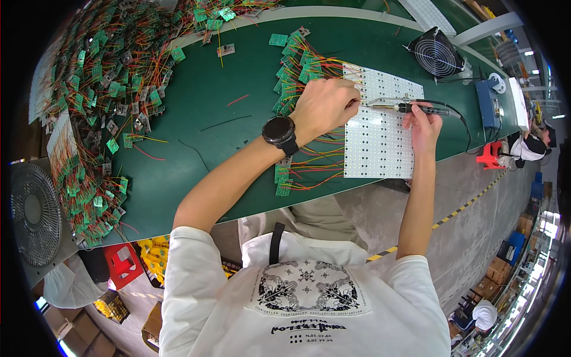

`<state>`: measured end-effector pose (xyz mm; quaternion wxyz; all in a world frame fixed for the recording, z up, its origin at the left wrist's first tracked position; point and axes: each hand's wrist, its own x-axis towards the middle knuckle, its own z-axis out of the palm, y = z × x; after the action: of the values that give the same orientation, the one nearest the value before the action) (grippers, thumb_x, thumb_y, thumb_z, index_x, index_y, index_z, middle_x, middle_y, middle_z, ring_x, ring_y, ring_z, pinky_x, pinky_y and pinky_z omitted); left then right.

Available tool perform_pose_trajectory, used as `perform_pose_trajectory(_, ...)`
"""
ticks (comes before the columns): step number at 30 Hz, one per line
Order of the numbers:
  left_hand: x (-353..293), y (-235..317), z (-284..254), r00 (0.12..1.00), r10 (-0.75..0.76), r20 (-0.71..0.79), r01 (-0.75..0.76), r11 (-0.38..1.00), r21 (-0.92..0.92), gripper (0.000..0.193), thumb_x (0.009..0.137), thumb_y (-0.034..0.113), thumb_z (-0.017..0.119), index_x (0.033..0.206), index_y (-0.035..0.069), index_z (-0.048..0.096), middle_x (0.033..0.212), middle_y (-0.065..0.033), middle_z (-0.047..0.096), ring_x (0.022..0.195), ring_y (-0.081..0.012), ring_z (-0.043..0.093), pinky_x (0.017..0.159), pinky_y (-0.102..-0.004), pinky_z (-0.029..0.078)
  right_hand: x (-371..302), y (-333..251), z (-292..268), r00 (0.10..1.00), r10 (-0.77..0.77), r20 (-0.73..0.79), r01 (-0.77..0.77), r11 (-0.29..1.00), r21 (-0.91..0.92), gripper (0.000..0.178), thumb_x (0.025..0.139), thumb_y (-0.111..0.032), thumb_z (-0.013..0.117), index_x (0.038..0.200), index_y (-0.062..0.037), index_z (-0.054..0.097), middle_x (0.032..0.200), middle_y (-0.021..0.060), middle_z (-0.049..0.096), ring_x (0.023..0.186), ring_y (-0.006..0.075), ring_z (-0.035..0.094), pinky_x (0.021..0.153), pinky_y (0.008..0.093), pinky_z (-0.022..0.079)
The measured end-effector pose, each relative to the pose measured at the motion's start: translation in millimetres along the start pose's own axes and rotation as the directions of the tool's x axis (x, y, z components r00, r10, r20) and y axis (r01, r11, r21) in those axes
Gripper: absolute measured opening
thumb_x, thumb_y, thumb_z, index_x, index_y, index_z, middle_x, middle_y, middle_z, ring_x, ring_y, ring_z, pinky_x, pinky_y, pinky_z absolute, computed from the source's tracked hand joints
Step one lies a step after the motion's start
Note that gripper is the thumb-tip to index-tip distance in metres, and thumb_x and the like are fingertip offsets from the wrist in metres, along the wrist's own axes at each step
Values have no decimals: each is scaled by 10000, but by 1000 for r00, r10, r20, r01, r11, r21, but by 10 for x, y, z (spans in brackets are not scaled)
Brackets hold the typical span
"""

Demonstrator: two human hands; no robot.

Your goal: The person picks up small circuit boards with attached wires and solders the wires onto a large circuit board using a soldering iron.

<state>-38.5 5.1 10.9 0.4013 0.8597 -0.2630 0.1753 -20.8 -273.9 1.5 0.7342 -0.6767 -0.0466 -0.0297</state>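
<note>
Head view: the perforated white panel (380, 146) lies toward the right end of the green tabletop (232, 154), its near right corner at the front edge.
Right hand (424, 123): fingers closed around the handle of the soldering iron (410, 108), tip directed left across the panel.
Left hand (331, 102): fingers curled narrow at the panel's left edge; cannot tell whether they pinch anything.
Burn risk: the tip points at the nearby left fingers; a slip of either hand could cause contact.
Wire risk: red and yellow wires (321, 169) join small green circuit boards (310, 70) to the panel; a snag on the wristwatch (279, 131) could strain joints.
Cord risk: a tug on the black cord (468, 128) could drag the tip.
</note>
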Motion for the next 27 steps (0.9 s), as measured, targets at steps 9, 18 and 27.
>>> perform_pose_trajectory(9,0,-16,30,1000,3,4,-3,1000,4,70,753,114,663,770,47,676,741,-75,654,649,-279,623,574,-378,489,-1,-1,-10,1000,-2,-20,3,1000,22,173,870,-73,635,970,67,616,664,116,624,509,177,575,484,275,425)
perform_pose_trajectory(18,-2,-12,-63,998,-11,64,7,998,62,91,761,139,667,793,56,684,792,-71,651,659,-277,621,573,-376,494,53,28,24,999,23,-40,-18,994,104,183,865,-90,644,965,61,620,657,102,611,511,172,567,479,271,414)
perform_pose_trajectory(27,-257,341,-955,996,20,-89,9,949,315,228,773,162,687,955,48,611,884,-98,612,782,-282,607,698,-388,511,9,43,-71,997,9,-81,1,994,113,176,883,-93,634,974,57,627,647,72,575,510,123,514,473,235,370)
